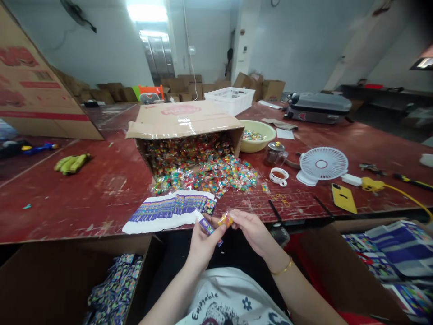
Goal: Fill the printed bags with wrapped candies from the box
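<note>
My left hand (202,246) is closed around a small purple-and-white candy box (206,225), held just past the table's front edge. Close beside it, the fingers of my right hand (252,231) pinch a small clear packet of orange and yellow candies (225,220). The packet is at the box, near my left thumb; whether part of it is inside I cannot tell. Left of my hands, a fanned row of purple-and-white flat cartons (169,208) lies on the table. Behind them, many clear candy packets (206,176) spill from a cardboard box (189,119) tipped on its side.
Below the table edge, an open box of purple packs (117,286) stands left and another with printed carton sheets (399,250) right. On the red table (111,176) are bananas (71,164), a yellow bowl (259,140), a tea cup (279,176), a fan (323,164) and a yellow phone (343,198).
</note>
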`<state>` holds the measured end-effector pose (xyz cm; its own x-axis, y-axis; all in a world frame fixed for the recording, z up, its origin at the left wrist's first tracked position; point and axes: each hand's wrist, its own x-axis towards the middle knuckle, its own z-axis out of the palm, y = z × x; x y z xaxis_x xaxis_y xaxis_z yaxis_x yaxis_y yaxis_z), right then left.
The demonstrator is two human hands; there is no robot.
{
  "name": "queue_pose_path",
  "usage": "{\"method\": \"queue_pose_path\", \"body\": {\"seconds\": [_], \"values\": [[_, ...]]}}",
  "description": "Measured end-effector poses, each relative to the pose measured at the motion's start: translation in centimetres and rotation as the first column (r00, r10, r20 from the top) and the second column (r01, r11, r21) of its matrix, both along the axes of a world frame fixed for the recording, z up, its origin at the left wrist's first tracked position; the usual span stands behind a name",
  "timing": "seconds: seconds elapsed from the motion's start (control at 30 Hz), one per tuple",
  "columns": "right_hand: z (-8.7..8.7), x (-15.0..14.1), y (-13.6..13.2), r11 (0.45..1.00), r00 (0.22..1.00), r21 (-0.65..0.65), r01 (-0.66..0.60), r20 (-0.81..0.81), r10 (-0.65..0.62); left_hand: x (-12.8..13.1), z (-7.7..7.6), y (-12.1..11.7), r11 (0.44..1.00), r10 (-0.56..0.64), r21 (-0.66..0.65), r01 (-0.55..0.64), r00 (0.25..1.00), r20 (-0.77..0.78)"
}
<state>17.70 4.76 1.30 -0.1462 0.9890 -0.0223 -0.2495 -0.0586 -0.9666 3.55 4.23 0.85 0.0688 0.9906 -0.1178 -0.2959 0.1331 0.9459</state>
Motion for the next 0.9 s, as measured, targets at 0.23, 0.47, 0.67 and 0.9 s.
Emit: {"method": "queue_pose_path", "body": {"seconds": [0.23,0.47,0.67,0.9], "values": [[0.5,-0.7,0.5,0.999,0.999,-0.034,0.021,0.031,-0.019,-0.1,-0.2,-0.1,1.000,-0.011,0.017,0.012,0.999,-0.033],[-0.5,-0.1,1.3,0.993,0.990,-0.030,0.113,0.091,-0.110,-1.9,-0.7,-0.2,1.000,-0.015,0.000,0.016,0.979,-0.205],[1.7,0.3,1.3,0.991,0.979,0.057,0.118,0.158,-0.125,-4.0,-1.0,-0.3,0.957,0.085,0.212,0.198,0.506,-0.858],[1.6,-1.9,0.7,0.907,0.854,0.417,-0.048,0.489,-0.180,-3.0,-0.8,-0.8,0.946,0.138,0.263,0.190,0.499,-0.856]]}}
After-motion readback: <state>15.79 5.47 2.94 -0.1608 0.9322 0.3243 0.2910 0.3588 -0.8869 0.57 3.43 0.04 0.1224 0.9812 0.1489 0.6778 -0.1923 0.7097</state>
